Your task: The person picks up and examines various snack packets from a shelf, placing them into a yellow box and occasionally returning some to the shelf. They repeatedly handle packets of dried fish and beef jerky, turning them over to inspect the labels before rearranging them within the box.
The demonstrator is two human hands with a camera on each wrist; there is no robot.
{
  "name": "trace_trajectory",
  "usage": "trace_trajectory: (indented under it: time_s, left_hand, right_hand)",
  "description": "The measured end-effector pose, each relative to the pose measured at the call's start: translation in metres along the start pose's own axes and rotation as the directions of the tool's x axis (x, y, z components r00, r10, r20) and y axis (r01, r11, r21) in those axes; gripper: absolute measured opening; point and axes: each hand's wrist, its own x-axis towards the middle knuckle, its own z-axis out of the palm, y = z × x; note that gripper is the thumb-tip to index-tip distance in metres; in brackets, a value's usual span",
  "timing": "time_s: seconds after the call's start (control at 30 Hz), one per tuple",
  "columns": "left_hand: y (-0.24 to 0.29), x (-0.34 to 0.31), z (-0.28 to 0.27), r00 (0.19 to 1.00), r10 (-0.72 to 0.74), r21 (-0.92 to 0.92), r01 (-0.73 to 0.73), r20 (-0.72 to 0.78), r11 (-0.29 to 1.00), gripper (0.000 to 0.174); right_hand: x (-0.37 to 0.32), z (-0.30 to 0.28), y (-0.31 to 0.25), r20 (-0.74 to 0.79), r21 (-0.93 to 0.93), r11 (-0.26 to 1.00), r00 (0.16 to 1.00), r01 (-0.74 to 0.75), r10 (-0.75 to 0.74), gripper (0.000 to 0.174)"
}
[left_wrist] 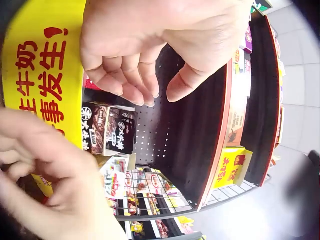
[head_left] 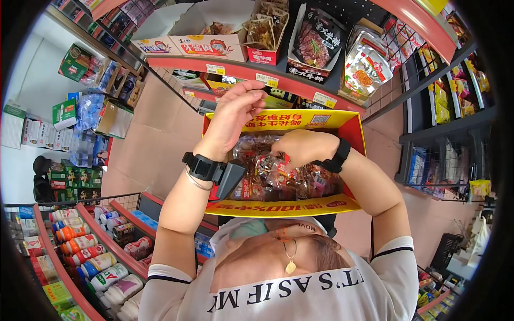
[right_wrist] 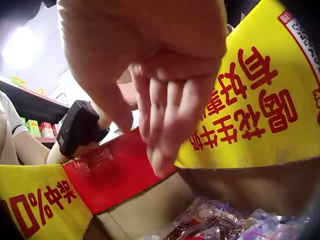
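A yellow and red cardboard box [head_left: 300, 119] with raised flaps stands against the person's front, packed with clear-wrapped snack packets [head_left: 251, 188] bearing red labels. Inside it, the right hand [head_left: 306, 147] hangs palm down, fingertips at the packets in the head view. From the right wrist view, that hand's fingers [right_wrist: 172, 112] droop loosely above the packets with nothing between them. Over the far-left corner of the box, the left hand [head_left: 235, 115] is raised toward the shelf. Its thumb and bent fingers [left_wrist: 131, 75] stay apart, holding nothing.
Ahead, a red-edged shelf [head_left: 241, 67] carries open display boxes, including a box of dark meat packets [head_left: 316, 45] and white pouches [head_left: 364, 67]. Bottles [head_left: 88, 251] line racks at lower left. Cartons stack on the far left. Wire-sided racks [head_left: 428, 160] stand at right.
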Motion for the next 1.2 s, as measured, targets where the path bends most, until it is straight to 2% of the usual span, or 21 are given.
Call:
trace_trajectory:
  time_s: [0.1,0.23,0.3,0.43,0.5,0.63,0.73,0.8,0.83,0.87,0.9,0.93,0.97,1.0,1.07,1.1,1.13,1.2]
  left_hand:
    - [0.0,-0.002,0.005,1.0,-0.022,0.016,0.022,0.008,1.0,0.025]
    - [0.0,-0.003,0.007,1.0,-0.027,0.029,0.027,0.006,0.999,0.024]
    - [-0.001,-0.003,0.006,1.0,-0.023,0.034,0.023,0.004,0.999,0.024]
    - [-0.001,-0.003,0.006,0.999,-0.032,0.043,0.032,0.004,0.999,0.024]
    - [-0.001,-0.002,0.006,0.999,-0.031,0.055,0.03,0.016,0.998,0.024]
    - [0.0,-0.002,0.007,0.999,-0.037,0.058,0.036,0.01,0.998,0.024]
    - [0.0,-0.002,0.005,0.999,-0.04,0.064,0.038,0.018,0.997,0.024]
    - [-0.001,-0.002,0.004,0.998,-0.047,0.084,0.043,0.049,0.996,0.028]
    - [-0.001,-0.002,0.004,0.998,-0.048,0.084,0.044,0.048,0.995,0.028]
    - [0.0,-0.002,0.006,0.996,-0.054,0.095,0.048,0.067,0.994,0.032]
    - [0.001,-0.002,0.007,0.995,-0.06,0.106,0.051,0.085,0.993,0.036]
    - [0.002,-0.003,0.008,0.995,-0.06,0.106,0.05,0.084,0.993,0.036]
    - [0.004,-0.004,0.009,0.992,-0.071,0.087,0.062,0.106,0.994,0.04]
    - [0.004,-0.005,0.01,0.988,-0.082,0.069,0.074,0.129,0.995,0.044]
    - [0.003,-0.005,0.01,0.988,-0.088,0.035,0.085,0.124,0.996,0.042]
    - [0.002,-0.005,0.011,0.988,-0.094,0.001,0.095,0.121,0.996,0.04]
    - [0.001,-0.005,0.01,0.988,-0.096,0.001,0.097,0.123,0.995,0.04]
    - [0.002,-0.006,0.008,0.924,-0.224,0.067,0.214,0.31,0.975,0.045]
  right_hand:
    - [0.001,0.0,0.011,0.19,-0.162,0.977,0.968,-0.136,0.166,0.034]
    - [0.001,0.008,0.016,0.098,-0.234,0.962,0.981,-0.141,0.168,0.035]
    - [0.002,0.008,0.015,0.191,-0.308,0.912,0.922,-0.27,0.338,0.031]
    - [-0.003,0.013,0.026,0.096,-0.258,0.927,0.947,-0.274,0.306,0.02]
    - [0.001,0.018,0.035,0.043,-0.323,0.902,0.948,-0.285,0.315,0.015]
    - [0.002,0.012,0.035,0.144,-0.331,0.916,0.947,-0.228,0.288,0.014]
    - [0.001,0.003,0.029,0.222,-0.266,0.954,0.954,-0.141,0.203,0.014]
    - [-0.002,-0.014,0.012,0.243,0.088,0.977,0.955,-0.195,0.169,0.014]
    - [-0.002,-0.024,0.006,0.252,0.226,0.969,0.967,-0.098,0.039,0.011]
    - [-0.004,-0.031,0.001,0.252,0.227,0.969,0.967,-0.097,0.038,0.011]
    - [-0.006,-0.037,-0.002,0.191,0.454,0.884,0.981,-0.111,0.025,0.009]
    - [-0.006,-0.04,-0.003,0.129,0.654,0.749,0.991,-0.106,0.027,0.008]
    - [-0.004,-0.044,-0.002,-0.047,0.661,0.747,0.998,0.064,-0.044,0.005]
    - [-0.008,-0.05,-0.007,-0.135,0.77,0.631,0.991,0.093,0.019,0.008]
    - [-0.01,-0.056,-0.007,-0.31,0.824,0.54,0.934,0.172,0.175,0.011]
    - [-0.008,-0.055,0.0,-0.42,0.786,0.563,0.889,0.254,0.184,0.012]
    - [-0.007,-0.055,0.002,-0.421,0.787,0.563,0.888,0.255,0.187,0.012]
    - [-0.005,-0.056,0.004,-0.539,0.757,0.576,0.794,0.309,0.281,0.014]
